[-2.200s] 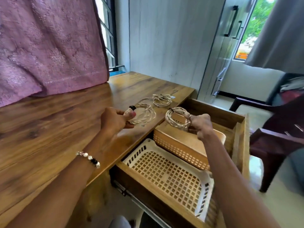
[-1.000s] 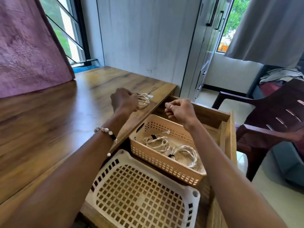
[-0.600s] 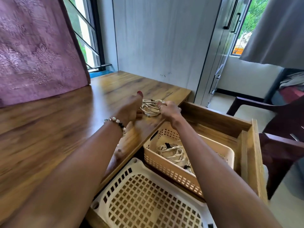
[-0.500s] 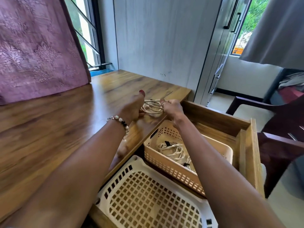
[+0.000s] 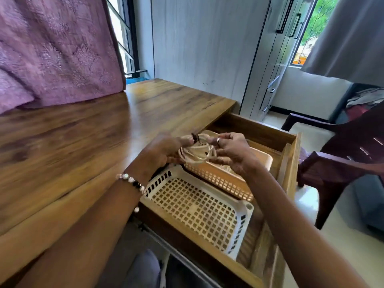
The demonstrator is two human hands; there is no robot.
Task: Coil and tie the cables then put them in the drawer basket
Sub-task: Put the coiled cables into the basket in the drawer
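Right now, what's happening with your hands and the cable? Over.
Left hand and right hand both gripping coiled cable. Cable held above orange basket, not in yet. Nothing blocking.

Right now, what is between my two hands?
The coiled cream cable, gripped by the left hand and right hand, in the head view.

orange basket (image 5: 220, 179) contents hidden | left fingers (image 5: 185, 142) blurred

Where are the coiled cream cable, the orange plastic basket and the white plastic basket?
coiled cream cable (image 5: 197, 153), head view, loop centre.
orange plastic basket (image 5: 220, 181), head view, near lattice wall.
white plastic basket (image 5: 243, 222), head view, right wall.
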